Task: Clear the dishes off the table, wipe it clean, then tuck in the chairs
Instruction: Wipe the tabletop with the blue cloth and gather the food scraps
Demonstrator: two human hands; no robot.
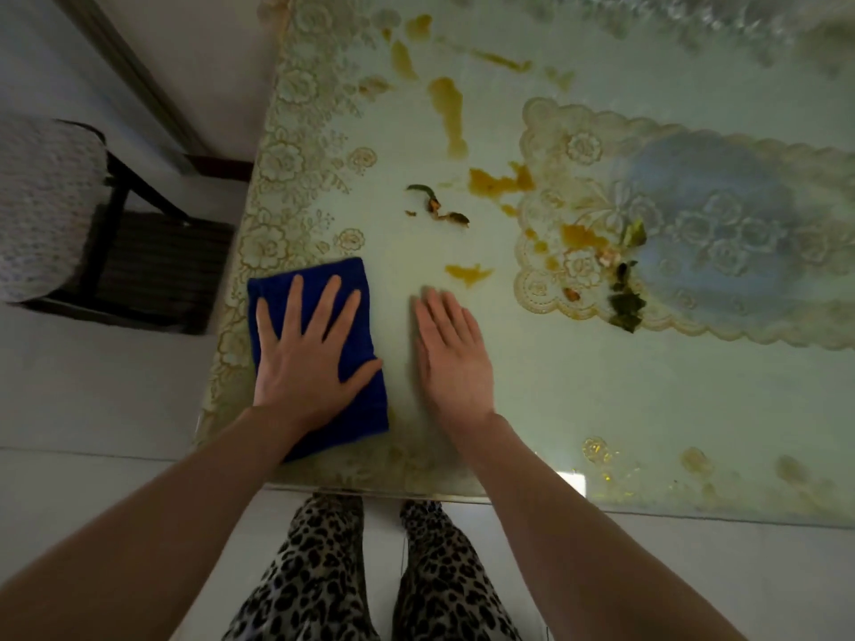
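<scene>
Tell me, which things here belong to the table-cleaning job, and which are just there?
Part of the job:
- blue cloth, under the flat left hand
- right hand, flat on the table
- orange spills
- green food scraps
- chair, not yet tucked in

Just there:
- lace mat beneath the table's glass
- leopard-print trousers

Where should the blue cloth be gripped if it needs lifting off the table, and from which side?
Probably at the far right corner of the blue cloth, coming from the right over bare table. The cloth lies flat and folded under the spread left hand, so that corner is uncovered; the open right hand rests right beside it and could pinch it.
</scene>
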